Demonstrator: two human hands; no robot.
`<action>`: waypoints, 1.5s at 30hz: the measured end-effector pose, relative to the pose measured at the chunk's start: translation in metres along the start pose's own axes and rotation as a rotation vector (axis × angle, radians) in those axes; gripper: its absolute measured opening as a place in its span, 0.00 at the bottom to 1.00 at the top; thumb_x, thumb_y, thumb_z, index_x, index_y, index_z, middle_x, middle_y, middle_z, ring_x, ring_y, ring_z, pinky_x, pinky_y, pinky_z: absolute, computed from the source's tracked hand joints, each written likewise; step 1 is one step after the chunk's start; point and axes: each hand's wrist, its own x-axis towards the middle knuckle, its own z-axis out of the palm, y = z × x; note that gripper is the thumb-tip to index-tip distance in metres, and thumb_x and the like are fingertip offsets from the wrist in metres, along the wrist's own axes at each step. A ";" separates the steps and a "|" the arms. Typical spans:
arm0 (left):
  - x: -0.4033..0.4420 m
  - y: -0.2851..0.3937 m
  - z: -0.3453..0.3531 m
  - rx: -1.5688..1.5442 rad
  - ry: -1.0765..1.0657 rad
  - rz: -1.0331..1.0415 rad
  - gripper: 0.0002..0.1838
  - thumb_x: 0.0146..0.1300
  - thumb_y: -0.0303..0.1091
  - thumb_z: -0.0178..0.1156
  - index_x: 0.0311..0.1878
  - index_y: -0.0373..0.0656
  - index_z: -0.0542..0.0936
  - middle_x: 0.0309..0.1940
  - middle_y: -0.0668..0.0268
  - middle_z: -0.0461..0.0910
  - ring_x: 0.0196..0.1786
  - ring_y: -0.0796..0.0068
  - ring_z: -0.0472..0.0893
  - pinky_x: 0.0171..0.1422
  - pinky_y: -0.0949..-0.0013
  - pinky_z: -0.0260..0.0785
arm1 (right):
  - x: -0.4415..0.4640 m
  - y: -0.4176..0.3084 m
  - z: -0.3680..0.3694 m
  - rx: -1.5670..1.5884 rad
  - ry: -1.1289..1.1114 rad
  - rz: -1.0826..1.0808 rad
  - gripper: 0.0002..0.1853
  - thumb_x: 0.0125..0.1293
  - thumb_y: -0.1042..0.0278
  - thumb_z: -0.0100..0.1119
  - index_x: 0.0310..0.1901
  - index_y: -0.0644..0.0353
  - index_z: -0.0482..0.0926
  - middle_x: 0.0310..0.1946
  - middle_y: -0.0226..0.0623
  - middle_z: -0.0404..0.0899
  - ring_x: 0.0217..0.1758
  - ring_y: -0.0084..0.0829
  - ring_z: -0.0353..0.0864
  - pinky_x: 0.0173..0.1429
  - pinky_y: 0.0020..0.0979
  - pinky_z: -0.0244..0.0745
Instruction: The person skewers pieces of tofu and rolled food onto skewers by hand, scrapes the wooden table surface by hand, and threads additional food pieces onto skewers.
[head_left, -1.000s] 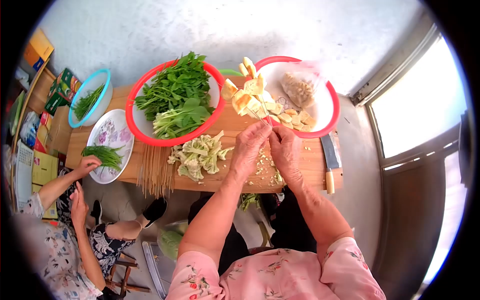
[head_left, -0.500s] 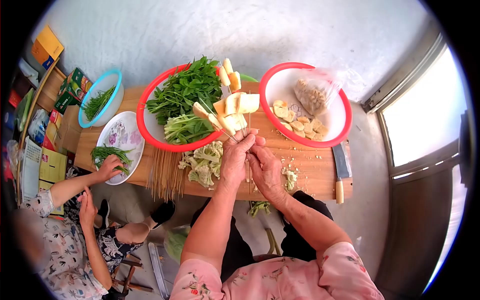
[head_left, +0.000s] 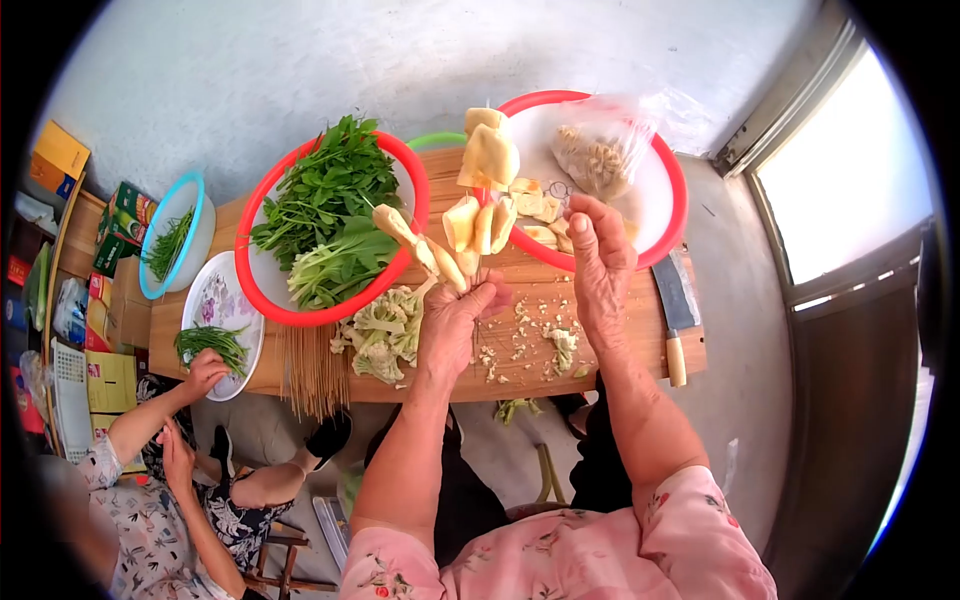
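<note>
My left hand [head_left: 455,318] is closed around the lower ends of several thin skewers, above the front of the wooden table. Pale yellow slices [head_left: 488,155] are threaded on these skewers and fan out above my fist. To the right, my right hand [head_left: 603,270] is raised in front of a red-rimmed bowl [head_left: 677,205]; its thumb and fingers are apart and I see nothing in it. Inside that bowl lie more pale yellow pieces [head_left: 540,207] and a clear plastic bag of small beige pieces [head_left: 597,165].
A second red-rimmed bowl [head_left: 243,270] holds leafy greens. Cauliflower [head_left: 382,335], bare skewers [head_left: 315,365] and crumbs lie along the table. A cleaver [head_left: 675,300] rests at the right edge. At left, another person's hand [head_left: 206,372] touches green stalks on a white plate [head_left: 257,345].
My right hand has come away from the skewers and moved right and up, its fingers opening. My left hand keeps the skewers, slightly lower and left. The view has shifted a little.
</note>
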 end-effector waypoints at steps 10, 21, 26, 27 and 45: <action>-0.012 -0.016 0.007 0.248 -0.141 -0.085 0.08 0.59 0.21 0.54 0.41 0.37 0.79 0.31 0.63 0.81 0.34 0.75 0.81 0.40 0.72 0.75 | 0.037 -0.021 -0.023 0.192 -0.200 0.025 0.29 0.65 0.54 0.54 0.62 0.63 0.63 0.55 0.43 0.71 0.54 0.27 0.72 0.58 0.29 0.67; -0.017 -0.008 0.015 0.189 -0.132 -0.151 0.10 0.64 0.36 0.55 0.37 0.40 0.79 0.26 0.67 0.79 0.21 0.86 0.70 0.24 0.82 0.60 | 0.034 0.009 -0.017 0.462 -0.059 0.211 0.20 0.65 0.70 0.53 0.58 0.62 0.66 0.43 0.35 0.76 0.45 0.23 0.76 0.47 0.23 0.73; -0.022 -0.003 0.026 0.081 -0.045 -0.103 0.14 0.66 0.42 0.53 0.42 0.41 0.78 0.30 0.65 0.81 0.22 0.86 0.72 0.23 0.84 0.59 | 0.034 0.019 -0.018 0.338 -0.006 0.191 0.20 0.64 0.69 0.55 0.57 0.63 0.68 0.38 0.32 0.76 0.37 0.17 0.74 0.39 0.20 0.71; -0.023 0.001 0.031 0.054 0.033 -0.076 0.15 0.67 0.44 0.51 0.44 0.42 0.78 0.31 0.65 0.81 0.22 0.85 0.73 0.23 0.84 0.59 | 0.033 0.018 -0.017 0.336 -0.004 0.190 0.20 0.64 0.69 0.55 0.57 0.63 0.68 0.38 0.32 0.76 0.37 0.17 0.74 0.39 0.20 0.71; -0.013 -0.003 0.009 0.136 -0.133 -0.081 0.09 0.64 0.31 0.52 0.43 0.38 0.77 0.30 0.64 0.80 0.19 0.88 0.67 0.21 0.85 0.55 | 0.026 0.019 -0.010 -0.279 -0.160 -0.009 0.31 0.66 0.48 0.50 0.54 0.75 0.68 0.25 0.53 0.76 0.33 0.38 0.78 0.41 0.34 0.70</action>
